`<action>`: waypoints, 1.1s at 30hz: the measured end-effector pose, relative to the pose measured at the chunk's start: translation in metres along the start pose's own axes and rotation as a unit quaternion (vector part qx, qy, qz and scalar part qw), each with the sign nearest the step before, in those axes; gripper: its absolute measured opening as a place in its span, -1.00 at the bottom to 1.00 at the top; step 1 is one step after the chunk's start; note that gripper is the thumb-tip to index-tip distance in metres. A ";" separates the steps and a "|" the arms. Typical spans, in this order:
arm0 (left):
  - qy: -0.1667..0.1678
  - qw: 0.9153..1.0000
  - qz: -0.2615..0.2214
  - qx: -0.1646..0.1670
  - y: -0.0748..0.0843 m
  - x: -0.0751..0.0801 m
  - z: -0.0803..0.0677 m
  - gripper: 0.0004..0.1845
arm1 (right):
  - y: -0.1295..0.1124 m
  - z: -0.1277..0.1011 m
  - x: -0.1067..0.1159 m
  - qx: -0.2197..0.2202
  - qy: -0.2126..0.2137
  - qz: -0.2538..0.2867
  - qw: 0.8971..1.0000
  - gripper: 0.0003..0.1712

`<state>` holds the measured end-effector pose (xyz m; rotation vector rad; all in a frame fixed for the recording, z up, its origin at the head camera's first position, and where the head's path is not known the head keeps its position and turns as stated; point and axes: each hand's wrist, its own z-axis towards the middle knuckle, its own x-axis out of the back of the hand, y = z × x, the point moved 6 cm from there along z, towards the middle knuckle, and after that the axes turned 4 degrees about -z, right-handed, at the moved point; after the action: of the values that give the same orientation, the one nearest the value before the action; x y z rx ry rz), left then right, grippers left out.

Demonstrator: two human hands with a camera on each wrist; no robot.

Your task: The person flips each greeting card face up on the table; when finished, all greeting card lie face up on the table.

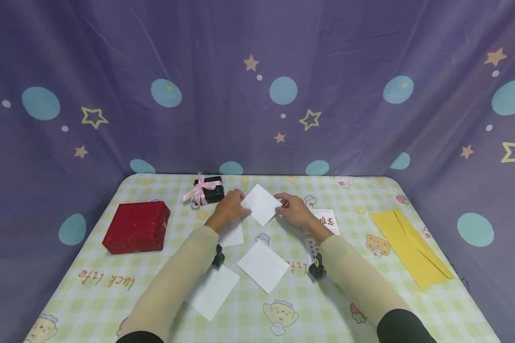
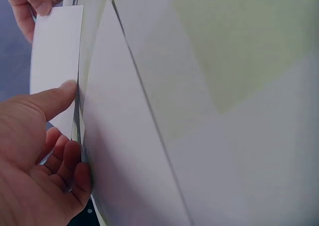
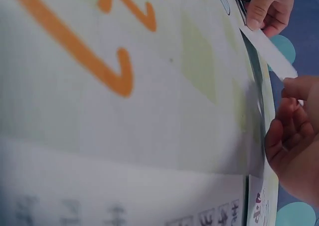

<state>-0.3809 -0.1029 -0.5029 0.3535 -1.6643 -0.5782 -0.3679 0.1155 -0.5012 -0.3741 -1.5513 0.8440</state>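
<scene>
A white square card (image 1: 262, 205) is held by two of its corners, turned like a diamond. My left hand (image 1: 230, 207) pinches its left corner, thumb on the near face in the left wrist view. The right corner sits between thumb and fingers of my right hand (image 1: 295, 209). Below it on the tablecloth lies a second white square (image 1: 263, 267). Another white sheet (image 1: 212, 290) lies by my left forearm, and a further white piece (image 1: 232, 235) shows partly under my left hand. Printed cards with red and dark characters (image 1: 326, 220) lie beneath my right wrist.
A red box (image 1: 137, 227) stands at the left of the checked tablecloth (image 1: 326, 305). Behind my left hand is a small black box (image 1: 213, 190) with a pink ribbon bow. A yellow envelope (image 1: 412, 250) lies at the right. A purple curtain (image 1: 223, 119) hangs behind the table.
</scene>
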 end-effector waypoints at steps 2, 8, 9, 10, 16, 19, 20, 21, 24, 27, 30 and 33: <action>0.004 1.000 -0.001 -0.005 0.000 0.002 -0.001 -0.48 | -0.001 -0.001 0.002 0.009 0.000 -0.009 1.000 -0.44; 0.028 0.999 -0.019 -0.035 0.008 0.011 -0.005 -0.74 | -0.001 -0.002 0.015 0.028 0.003 -0.024 0.999 -0.50; 0.032 0.998 -0.022 -0.040 0.009 0.012 -0.006 -0.77 | -0.001 -0.002 0.018 0.032 0.003 -0.023 0.999 -0.52; 0.034 0.998 -0.026 -0.041 0.010 0.013 -0.007 -0.79 | -0.002 -0.002 0.021 0.038 0.003 -0.024 0.999 -0.53; 0.034 0.996 -0.060 -0.056 0.014 0.012 -0.008 -0.72 | -0.006 -0.004 0.034 0.058 -0.017 -0.001 0.998 -0.60; 0.021 0.994 -0.084 -0.064 0.016 0.009 -0.008 -0.60 | -0.009 -0.005 0.038 0.060 -0.033 0.010 0.998 -0.62; 0.015 0.993 -0.096 -0.061 0.016 0.008 -0.008 -0.56 | -0.010 -0.006 0.039 0.061 -0.037 0.012 0.997 -0.62; 0.009 0.992 -0.110 -0.056 0.016 0.007 -0.008 -0.52 | -0.011 -0.006 0.039 0.063 -0.040 0.013 0.997 -0.62; -0.001 0.987 -0.155 -0.040 0.015 0.006 -0.008 -0.45 | -0.012 -0.008 0.040 0.066 -0.044 0.012 0.997 -0.62; -0.014 0.976 -0.218 -0.023 0.015 0.005 -0.008 -0.45 | -0.012 -0.008 0.041 0.069 -0.040 0.007 0.997 -0.63; -0.019 0.964 -0.265 -0.009 0.014 0.005 -0.009 -0.45 | -0.014 -0.010 0.042 0.076 -0.031 -0.001 0.997 -0.64; -0.012 0.958 -0.285 0.011 0.012 0.007 -0.009 -0.42 | -0.016 -0.012 0.043 0.083 -0.026 -0.005 0.996 -0.66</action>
<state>-0.3723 -0.0982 -0.4898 0.8605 -1.5868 -0.9924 -0.3607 0.1367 -0.4595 -0.2253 -1.5168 0.9731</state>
